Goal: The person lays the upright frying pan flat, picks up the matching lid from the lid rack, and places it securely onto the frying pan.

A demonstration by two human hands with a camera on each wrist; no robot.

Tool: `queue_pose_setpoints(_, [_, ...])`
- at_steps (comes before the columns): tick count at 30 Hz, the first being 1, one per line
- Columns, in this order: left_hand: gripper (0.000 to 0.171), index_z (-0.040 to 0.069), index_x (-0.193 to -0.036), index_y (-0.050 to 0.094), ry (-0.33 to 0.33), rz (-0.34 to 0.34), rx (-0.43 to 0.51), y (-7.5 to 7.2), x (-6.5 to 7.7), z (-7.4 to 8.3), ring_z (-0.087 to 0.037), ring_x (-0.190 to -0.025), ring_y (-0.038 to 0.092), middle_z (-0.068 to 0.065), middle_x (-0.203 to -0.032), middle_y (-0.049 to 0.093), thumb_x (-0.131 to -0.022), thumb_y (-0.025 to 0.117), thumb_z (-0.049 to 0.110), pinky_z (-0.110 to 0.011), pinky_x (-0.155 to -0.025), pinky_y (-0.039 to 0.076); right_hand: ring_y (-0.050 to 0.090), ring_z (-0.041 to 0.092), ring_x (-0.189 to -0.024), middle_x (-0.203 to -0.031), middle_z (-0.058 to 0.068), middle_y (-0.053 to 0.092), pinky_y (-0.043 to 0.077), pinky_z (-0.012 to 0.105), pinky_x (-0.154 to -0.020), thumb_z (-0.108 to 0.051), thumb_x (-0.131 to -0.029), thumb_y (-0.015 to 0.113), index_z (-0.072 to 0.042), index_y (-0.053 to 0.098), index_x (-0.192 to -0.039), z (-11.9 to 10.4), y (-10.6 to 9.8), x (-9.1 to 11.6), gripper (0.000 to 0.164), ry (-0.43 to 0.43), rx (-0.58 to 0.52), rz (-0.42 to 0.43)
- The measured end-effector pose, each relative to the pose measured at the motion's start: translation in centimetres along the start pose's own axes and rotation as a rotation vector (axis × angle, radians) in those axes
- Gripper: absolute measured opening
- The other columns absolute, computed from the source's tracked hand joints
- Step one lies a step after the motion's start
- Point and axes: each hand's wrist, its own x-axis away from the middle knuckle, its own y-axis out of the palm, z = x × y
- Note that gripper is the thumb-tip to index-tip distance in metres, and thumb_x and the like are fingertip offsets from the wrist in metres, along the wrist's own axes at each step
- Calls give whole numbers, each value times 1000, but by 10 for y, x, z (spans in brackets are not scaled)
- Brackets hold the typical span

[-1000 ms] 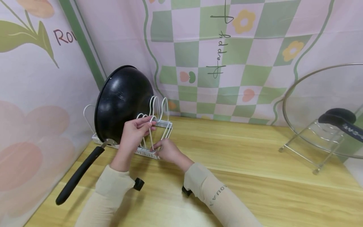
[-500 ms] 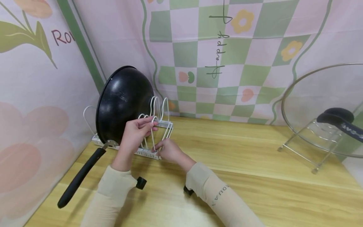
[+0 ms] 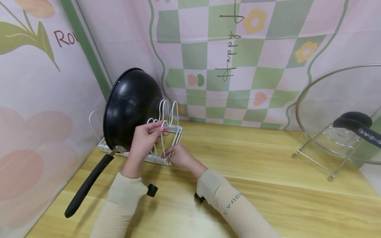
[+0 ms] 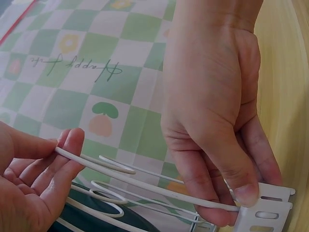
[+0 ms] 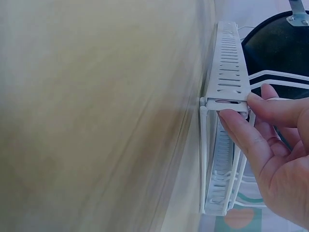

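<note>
A white wire pan rack (image 3: 156, 160) with slotted rails stands on the wooden table. My left hand (image 3: 142, 140) pinches the upper part of its front wire divider (image 4: 130, 180) between thumb and fingers. Down at the divider's foot, my right hand (image 3: 181, 156) holds the wire's lower end by the rail's end; its thumb rests on the slotted rail (image 5: 228, 63) in the right wrist view. A black wok (image 3: 132, 105) leans on its side in the rack, left of my hands, its long black handle (image 3: 89, 186) pointing toward me.
At the right, a large glass lid (image 3: 300, 112) with a black handle (image 3: 352, 121) leans on a metal wire stand (image 3: 317, 164). More white wire loops (image 3: 174, 114) rise at the rack's back. Patterned cloth (image 3: 220, 96) hangs behind and at the left.
Both hands keep their hold on the divider. Rack, wok and hands have shifted slightly right in the head view.
</note>
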Motion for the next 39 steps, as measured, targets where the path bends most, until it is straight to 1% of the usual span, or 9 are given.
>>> queue_pose_setpoints(4, [33, -4, -135, 63, 3, 3, -3, 1, -1, -1, -13, -87, 73, -22, -116, 72, -103, 60, 2, -27, -86, 57, 49, 9, -57, -101, 10, 77, 41, 19, -51, 8, -86, 74, -3, 80, -100, 1, -1, 0, 19, 10, -11, -7])
queue_pose_setpoints(7, [32, -4, -134, 63, 7, 2, -6, 2, -1, -2, -13, -87, 73, -21, -116, 72, -103, 61, 3, -25, -84, 57, 51, 9, -57, -101, 10, 76, 41, 19, -51, 9, -86, 73, -3, 80, -100, 1, -2, 1, 19, 15, -14, -9])
queue_pose_setpoints(12, [32, -4, -134, 64, 19, -1, -17, 5, -1, -1, -17, -90, 73, -21, -116, 72, -103, 61, 3, -33, -91, 56, 48, 7, -53, -100, 10, 76, 39, 18, -49, 9, -86, 73, -2, 80, -98, 1, -4, 2, 18, 14, -12, -2])
queue_pose_setpoints(15, [32, -4, -134, 64, 22, 2, -17, 7, -1, 0, -19, -91, 73, -21, -115, 72, -103, 61, 3, -38, -94, 54, 47, 7, -53, -101, 10, 76, 38, 18, -49, 9, -86, 73, -2, 80, -98, 2, -6, 2, 18, 14, -4, -1])
queue_pose_setpoints(21, [32, -2, -133, 65, 33, 2, -4, 11, -3, 0, -19, -93, 73, -20, -114, 73, -103, 62, 4, -40, -97, 53, 49, 8, -57, -104, 10, 76, 41, 19, -52, 9, -85, 73, -2, 80, -97, 4, -9, 2, 18, 10, -5, 4])
queue_pose_setpoints(27, [31, -2, -132, 66, 24, 14, -3, 12, -3, 0, -18, -93, 72, -19, -113, 74, -103, 62, 5, -40, -98, 53, 47, 8, -56, -105, 11, 76, 40, 19, -52, 8, -86, 73, -2, 80, -97, 3, -11, 3, 17, 13, -2, 1])
queue_pose_setpoints(31, [30, -3, -132, 66, 28, 19, -6, 14, -3, 0, -19, -92, 73, -21, -113, 73, -103, 61, 4, -39, -97, 54, 48, 9, -56, -104, 10, 76, 40, 19, -51, 9, -86, 73, -2, 80, -97, 4, -11, 3, 17, 13, -5, 0])
queue_pose_setpoints(35, [31, -6, -132, 65, 34, 21, -1, 16, -3, 0, -18, -90, 73, -22, -114, 73, -103, 61, 3, -40, -96, 54, 49, 10, -60, -104, 10, 76, 42, 20, -53, 9, -86, 73, -2, 79, -97, 5, -12, 3, 18, 23, 3, -8])
queue_pose_setpoints(39, [31, -6, -133, 64, 46, 20, 5, 18, -2, 0, -14, -88, 73, -21, -113, 73, -103, 61, 2, -40, -93, 56, 52, 12, -65, -103, 10, 76, 44, 21, -57, 9, -86, 72, -2, 80, -99, 4, -14, 4, 19, 16, 14, -20])
